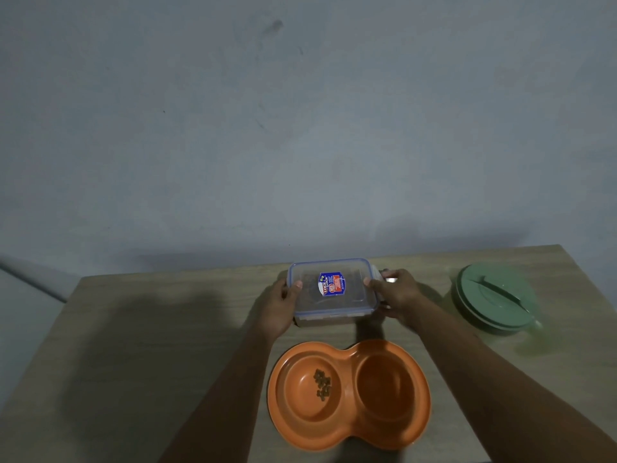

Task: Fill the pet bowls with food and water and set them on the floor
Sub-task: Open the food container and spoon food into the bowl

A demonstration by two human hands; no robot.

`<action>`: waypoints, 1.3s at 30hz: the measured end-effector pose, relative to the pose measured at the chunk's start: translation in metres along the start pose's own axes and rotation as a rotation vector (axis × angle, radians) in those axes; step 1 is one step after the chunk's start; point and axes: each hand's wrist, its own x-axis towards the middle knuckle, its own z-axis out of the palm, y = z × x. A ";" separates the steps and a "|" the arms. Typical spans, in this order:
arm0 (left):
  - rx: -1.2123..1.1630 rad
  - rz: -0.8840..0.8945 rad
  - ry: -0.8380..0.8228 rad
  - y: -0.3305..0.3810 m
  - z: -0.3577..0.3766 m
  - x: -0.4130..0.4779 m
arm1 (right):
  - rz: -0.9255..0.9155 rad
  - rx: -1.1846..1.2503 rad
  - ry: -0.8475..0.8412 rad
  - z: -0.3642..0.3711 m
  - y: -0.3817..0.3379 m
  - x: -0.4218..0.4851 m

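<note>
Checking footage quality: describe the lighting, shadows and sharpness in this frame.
Head view: dim, bluish light, soft focus, the kibble barely resolved; head view: a broad shadow lies on the table left of the left hand gripping the container.

Between your left grip [280, 309] and right grip [397, 292]: one clear container [347, 295]. Nearer you, one orange two-well bowl [349, 429]; right of them, one green jug [494, 295].

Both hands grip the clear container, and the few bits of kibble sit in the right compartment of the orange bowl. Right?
Not quite. The head view shows the kibble in the left compartment of the orange bowl, not the right. The left hand and right hand do both grip the clear container.
</note>
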 end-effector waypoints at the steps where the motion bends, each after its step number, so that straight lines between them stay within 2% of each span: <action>1: -0.013 -0.038 0.033 0.003 0.001 0.000 | -0.006 -0.002 0.012 0.000 0.001 0.001; 4: -0.073 -0.154 0.075 0.009 0.003 0.003 | -0.019 -0.019 0.008 0.000 0.001 0.000; 7: -0.090 -0.183 0.070 0.006 0.002 0.007 | -0.017 -0.009 -0.010 -0.001 0.000 -0.001; 15: -0.167 -0.253 -0.047 -0.001 -0.010 0.015 | 0.013 -0.003 -0.038 -0.002 -0.002 0.000; 19: -0.133 -0.129 0.038 0.002 -0.008 0.011 | 0.025 0.024 -0.040 -0.003 -0.003 0.000; 23: -0.080 -0.106 0.064 0.010 -0.010 0.013 | 0.021 0.031 -0.033 -0.001 0.000 0.002; 25: 0.029 -0.060 0.071 0.019 -0.011 0.025 | 0.016 0.027 -0.027 -0.001 0.001 0.004; 28: 0.430 0.011 -0.024 0.046 -0.004 0.040 | 0.036 0.046 -0.044 -0.002 0.002 0.010; 30: 0.600 0.017 -0.101 0.061 0.002 0.051 | 0.052 0.057 -0.047 -0.002 0.003 0.015; 36: 0.613 -0.077 -0.350 0.082 -0.003 0.081 | 0.062 0.131 -0.037 -0.001 0.011 0.026; 39: 0.596 -0.111 -0.414 0.084 -0.005 0.091 | 0.059 0.121 -0.020 0.000 0.012 0.027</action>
